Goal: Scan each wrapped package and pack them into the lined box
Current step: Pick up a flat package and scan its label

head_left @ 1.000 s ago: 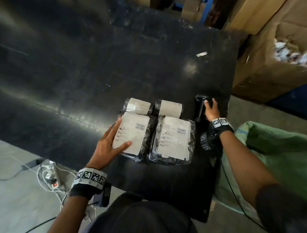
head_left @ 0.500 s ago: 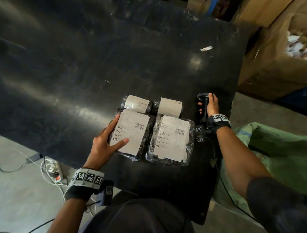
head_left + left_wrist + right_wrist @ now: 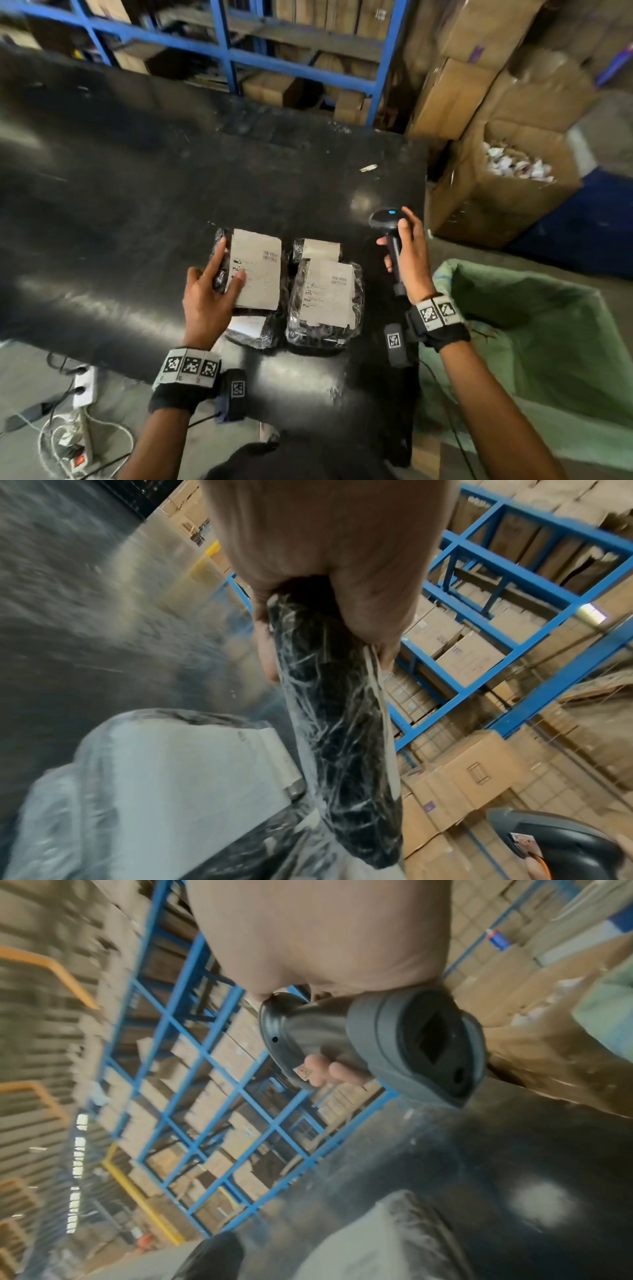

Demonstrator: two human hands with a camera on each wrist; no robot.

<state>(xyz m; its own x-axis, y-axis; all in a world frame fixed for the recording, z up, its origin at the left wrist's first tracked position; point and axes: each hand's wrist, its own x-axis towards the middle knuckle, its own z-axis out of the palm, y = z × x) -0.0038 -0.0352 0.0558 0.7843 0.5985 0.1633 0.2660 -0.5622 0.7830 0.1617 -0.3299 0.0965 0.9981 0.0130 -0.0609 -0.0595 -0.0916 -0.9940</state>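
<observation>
Several black plastic-wrapped packages with white labels lie on the black table [image 3: 137,212]. My left hand [image 3: 227,265] grips the top left package [image 3: 257,270] by its left edge, thumb on the label, and holds it raised above a lower package [image 3: 250,330]. The left wrist view shows that held package [image 3: 335,723] edge-on. On the right, another labelled package [image 3: 327,298] lies flat, with a smaller one [image 3: 318,248] behind it. My right hand [image 3: 394,240] grips the black handheld scanner [image 3: 387,219] upright, off the table; its window [image 3: 431,1042] shows. The green-lined box [image 3: 534,329] stands open at my right.
A cardboard box [image 3: 496,212] with paper scraps stands beyond the table's right edge. Blue shelving [image 3: 226,51] with cartons runs behind the table. A power strip [image 3: 82,382] and cables lie on the floor at lower left. A small scrap [image 3: 368,168] lies on the table.
My left hand has closed on the top left package and lifted it off the one beneath. My right hand has raised the scanner from the table. The head view has tilted up.
</observation>
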